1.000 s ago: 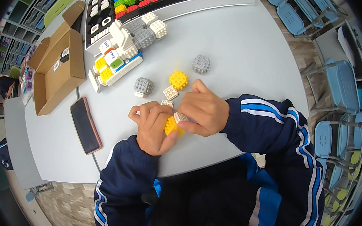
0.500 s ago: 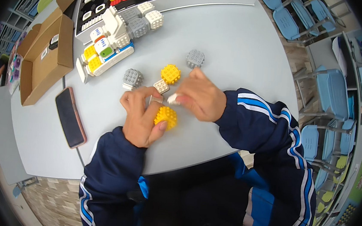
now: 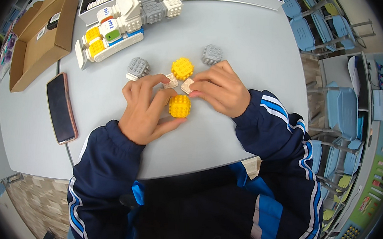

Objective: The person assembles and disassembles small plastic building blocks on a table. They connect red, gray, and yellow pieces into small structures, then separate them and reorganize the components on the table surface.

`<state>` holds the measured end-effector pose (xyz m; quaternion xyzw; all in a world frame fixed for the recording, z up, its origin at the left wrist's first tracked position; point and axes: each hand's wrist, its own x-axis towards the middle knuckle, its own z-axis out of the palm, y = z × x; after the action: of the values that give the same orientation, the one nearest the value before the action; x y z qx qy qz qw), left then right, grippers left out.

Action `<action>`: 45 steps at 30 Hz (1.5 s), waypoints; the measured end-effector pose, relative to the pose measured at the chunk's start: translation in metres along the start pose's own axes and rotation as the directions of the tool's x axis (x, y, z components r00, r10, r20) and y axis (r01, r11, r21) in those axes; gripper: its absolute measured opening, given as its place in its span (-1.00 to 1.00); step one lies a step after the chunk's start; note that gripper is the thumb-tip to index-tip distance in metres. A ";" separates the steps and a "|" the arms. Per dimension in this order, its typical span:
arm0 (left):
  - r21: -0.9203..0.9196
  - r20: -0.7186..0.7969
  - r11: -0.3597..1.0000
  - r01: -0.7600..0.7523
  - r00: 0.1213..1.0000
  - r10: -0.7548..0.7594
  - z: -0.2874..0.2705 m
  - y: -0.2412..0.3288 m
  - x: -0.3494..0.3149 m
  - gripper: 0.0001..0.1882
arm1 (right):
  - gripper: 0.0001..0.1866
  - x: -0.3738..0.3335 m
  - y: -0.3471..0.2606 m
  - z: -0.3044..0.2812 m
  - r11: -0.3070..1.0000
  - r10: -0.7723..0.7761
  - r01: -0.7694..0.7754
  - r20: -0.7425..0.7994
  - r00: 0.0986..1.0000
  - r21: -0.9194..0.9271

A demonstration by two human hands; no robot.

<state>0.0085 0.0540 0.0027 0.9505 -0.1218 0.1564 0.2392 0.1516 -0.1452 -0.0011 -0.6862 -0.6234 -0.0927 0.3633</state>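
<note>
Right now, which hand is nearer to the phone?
Left. The left hand is to the right of the phone, apart from it; the right hand is farther right, beyond the left hand.

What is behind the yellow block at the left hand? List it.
Just behind that yellow block: a white piece by the left hand, another white piece in the right hand, then a second yellow block. Whatever the left hand covers cannot be seen.

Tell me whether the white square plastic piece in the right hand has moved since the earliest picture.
Yes: judged against the farther yellow studded plastic cube, the white piece has moved forward, closer to that cube.
</note>
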 end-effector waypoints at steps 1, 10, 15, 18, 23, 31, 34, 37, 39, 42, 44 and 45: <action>0.009 0.003 1.000 0.001 1.000 -0.001 0.000 0.000 0.000 -0.42 | -0.80 -0.001 0.000 0.000 1.000 -0.002 0.002 -0.006 1.000 -0.006; 0.051 -0.216 0.995 0.088 0.974 -0.075 -0.016 -0.010 0.001 -0.37 | -0.81 0.001 0.000 0.005 1.000 0.020 -0.019 -0.059 0.998 0.017; 0.173 -0.360 0.904 0.392 0.879 -0.313 -0.022 -0.030 0.008 -0.44 | -0.81 0.000 -0.001 0.006 0.999 -0.037 0.038 -0.117 0.992 0.004; 0.178 -0.249 0.888 0.425 0.892 -0.377 -0.013 -0.039 0.002 -0.59 | -0.77 -0.001 -0.002 0.005 0.997 -0.079 0.078 -0.115 0.990 -0.015; -0.001 -0.281 0.950 0.312 0.912 -0.300 -0.018 -0.029 0.001 -0.61 | -0.72 -0.001 -0.008 0.001 0.994 -0.056 0.075 -0.225 0.973 0.077; -0.023 -0.101 0.927 -0.375 0.923 0.371 -0.025 0.020 -0.008 -0.49 | -0.28 0.002 -0.048 0.014 0.878 0.000 0.085 -0.179 0.984 0.471; -0.033 -0.153 0.922 -0.385 0.914 0.376 -0.006 0.032 -0.020 -0.36 | -0.25 -0.002 -0.060 0.016 0.858 -0.102 0.153 -0.128 0.986 0.490; -0.059 -0.113 0.925 -0.375 0.923 0.367 -0.004 0.032 -0.023 -0.40 | -0.28 -0.007 -0.065 0.022 0.856 -0.077 0.150 -0.165 0.983 0.496; -0.226 -0.108 0.895 -0.385 0.923 0.370 -0.001 0.028 -0.021 -0.41 | -0.33 -0.011 -0.065 0.025 0.882 -0.080 0.156 -0.185 0.979 0.444; -0.457 -0.093 0.812 -0.363 0.927 0.363 -0.001 0.031 -0.018 -0.51 | -0.43 -0.009 -0.066 0.018 0.873 -0.231 0.296 -0.205 0.951 0.389; -0.520 -0.089 0.778 -0.352 0.929 0.360 0.002 0.035 -0.020 -0.52 | -0.45 -0.013 -0.071 0.022 0.853 -0.213 0.304 -0.248 0.945 0.424; -0.514 -0.094 0.780 -0.357 0.927 0.363 0.005 0.035 -0.022 -0.50 | -0.47 -0.014 -0.072 0.025 0.842 -0.205 0.310 -0.270 0.941 0.441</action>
<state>-0.0217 0.0250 0.0056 0.8093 -0.3399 0.1555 0.4532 0.0740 -0.1439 0.0004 -0.4710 -0.6712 -0.0570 0.5696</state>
